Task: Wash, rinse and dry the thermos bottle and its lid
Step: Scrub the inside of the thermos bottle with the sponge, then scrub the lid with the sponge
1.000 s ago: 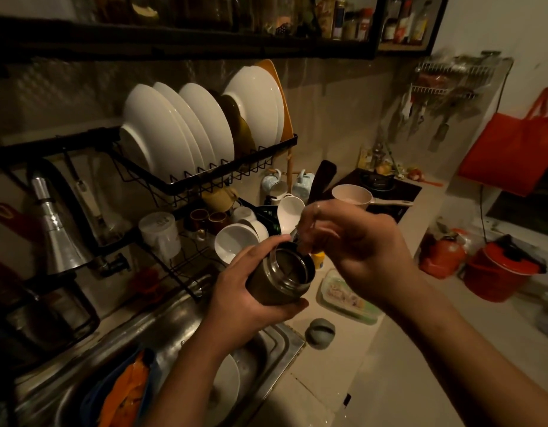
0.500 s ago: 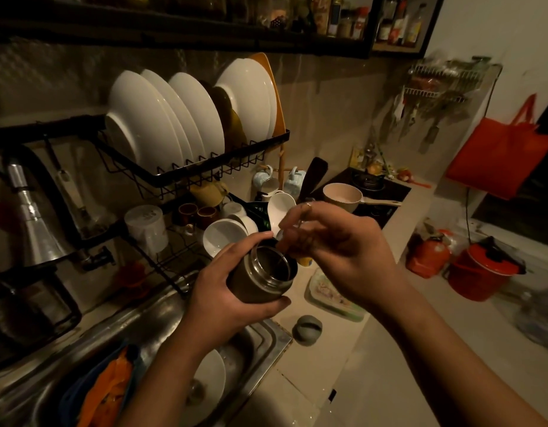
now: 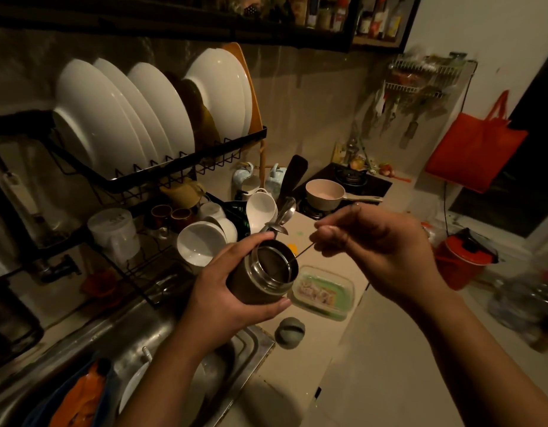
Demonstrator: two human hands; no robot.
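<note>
- Fingers of our left hand [image 3: 223,300] are wrapping the open thermos [image 3: 261,277] over the sink [image 3: 161,331].
- Our right hand [image 3: 377,251] is pinching a thin stick [image 3: 303,252] at its mouth.

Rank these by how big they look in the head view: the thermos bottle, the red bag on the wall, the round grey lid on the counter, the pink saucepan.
1. red bag
2. thermos bottle, though nearness to the camera inflates it
3. pink saucepan
4. round grey lid
</note>
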